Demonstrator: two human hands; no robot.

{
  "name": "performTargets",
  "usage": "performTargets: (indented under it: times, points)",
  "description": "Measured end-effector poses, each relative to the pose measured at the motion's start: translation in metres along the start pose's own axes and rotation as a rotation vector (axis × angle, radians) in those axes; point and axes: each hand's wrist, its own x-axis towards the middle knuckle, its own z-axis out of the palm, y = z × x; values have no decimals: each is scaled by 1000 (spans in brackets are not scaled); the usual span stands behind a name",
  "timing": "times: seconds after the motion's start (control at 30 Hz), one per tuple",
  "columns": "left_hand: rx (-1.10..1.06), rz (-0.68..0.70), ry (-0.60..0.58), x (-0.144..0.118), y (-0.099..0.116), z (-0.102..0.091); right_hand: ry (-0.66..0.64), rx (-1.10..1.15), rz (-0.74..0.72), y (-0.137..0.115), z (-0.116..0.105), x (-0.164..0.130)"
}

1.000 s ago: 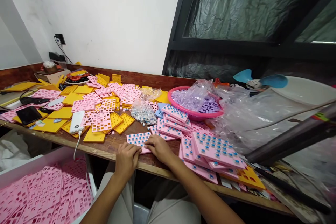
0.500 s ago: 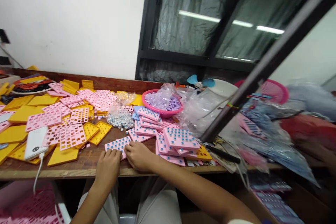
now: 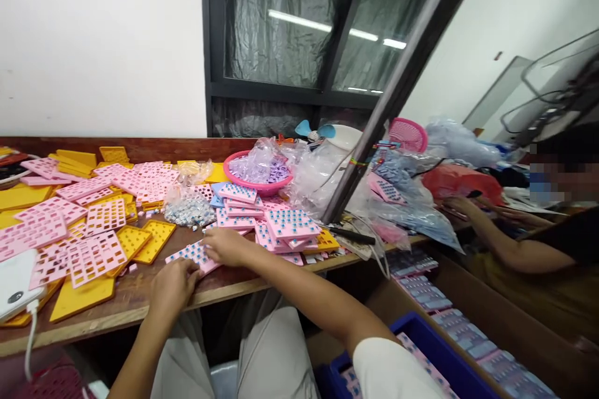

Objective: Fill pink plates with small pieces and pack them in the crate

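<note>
A pink panel [image 3: 186, 254] dotted with small blue pieces lies at a slant near the table's front edge. My left hand [image 3: 171, 287] is closed on its near edge, thumb and fingers bent. Over its right end is my right hand [image 3: 228, 245], fingers bent together and touching the panel; whatever they pinch is too small to make out. Just beyond lies a heap of tiny white and blue pieces [image 3: 189, 207], partly in a clear bag. Right of my right hand, similar blue-dotted pink panels [image 3: 291, 224] are stacked loosely.
Pink grids [image 3: 97, 257] and yellow plates [image 3: 82, 299] cover the left side beside a white power bank [image 3: 19, 280]. Behind stands a pink basket [image 3: 259, 186] of purple pieces. A slanted metal post [image 3: 374, 131] rises at right. Another person's arm [image 3: 496, 237] works farther right, above a blue crate [image 3: 416, 327].
The view has swung right, bringing the other person and the blue crate into sight. Both my hands stay at the same pink panel; my left fingers have shifted slightly on its edge.
</note>
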Motion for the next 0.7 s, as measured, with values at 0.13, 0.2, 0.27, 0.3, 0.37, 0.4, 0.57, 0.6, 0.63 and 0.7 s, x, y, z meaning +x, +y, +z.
performTargets:
  times: [0.13,0.2,0.27,0.3,0.37,0.4,0.57,0.6,0.63,0.7]
  points:
    - [-147,-46,44,-1,-2,0,-93,-76,134,23,-2,48]
    - [-169,-58,80,-1,-3,1,-186,-77,176,28,5,68]
    - [-147,-55,86,-1,-2,1,-218,-56,197,33,14,81]
    - [-127,-48,81,-2,-1,0,-214,-45,200,35,17,86]
    - [-62,-21,90,-5,3,1,-203,-15,207,39,23,91]
    - [-22,-1,113,-8,5,2,-194,2,209,42,24,92]
    - [-80,79,254,-17,0,15,-72,120,201,49,19,77]
    - [-150,82,257,-16,-3,16,-9,191,199,48,18,68]
    - [-217,88,249,-14,-6,17,77,298,203,45,19,58]
    - [-321,115,213,-8,-12,15,245,555,227,37,22,35]
